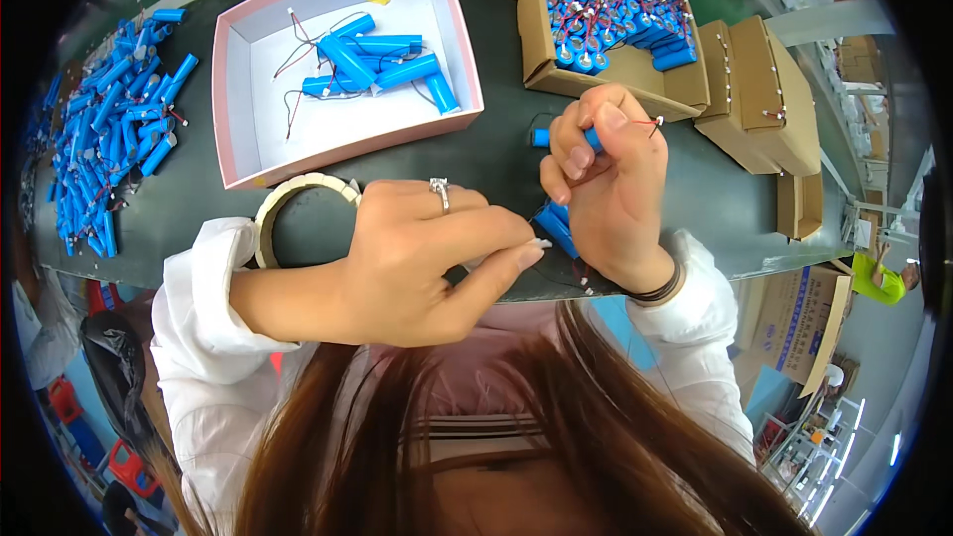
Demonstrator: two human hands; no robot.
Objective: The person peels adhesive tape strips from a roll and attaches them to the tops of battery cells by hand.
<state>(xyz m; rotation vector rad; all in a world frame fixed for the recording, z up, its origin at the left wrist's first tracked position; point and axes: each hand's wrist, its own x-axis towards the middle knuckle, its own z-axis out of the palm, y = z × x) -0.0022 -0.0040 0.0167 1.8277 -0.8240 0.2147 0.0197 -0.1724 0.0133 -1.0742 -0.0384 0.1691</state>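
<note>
1. The work surface was a dark green-black table (496, 164) in a workshop; a green floor showed beyond its far edge, and cardboard boxes and another person in a yellow-green top were at the right rim of the view.
2. On the table stood a shallow pink-rimmed white cardboard tray (260, 89) with several blue cylindrical battery cells with thin wires (375, 65) inside it.
3. A loose heap of the same blue cells (114, 129) lay at the far left, and an open brown cardboard box (635, 69) full of cells stood at the far right.
4. A roll of pale tape (298, 201) lay just beside the left wrist.
5. The right hand (606, 179) was closed around a blue cylindrical battery cell (541, 137); the cell lay roughly level, its long axis running left to right, with one end sticking out to the left of the fingers.
6. A thin red wire (647, 122) came out on the right side of that hand.
7. The left hand (427, 258), with a ring, pinched something small and pale between thumb and forefinger; I could not tell what it was.
8. Other blue cells (558, 226) lay between the two hands, partly hidden.
</note>
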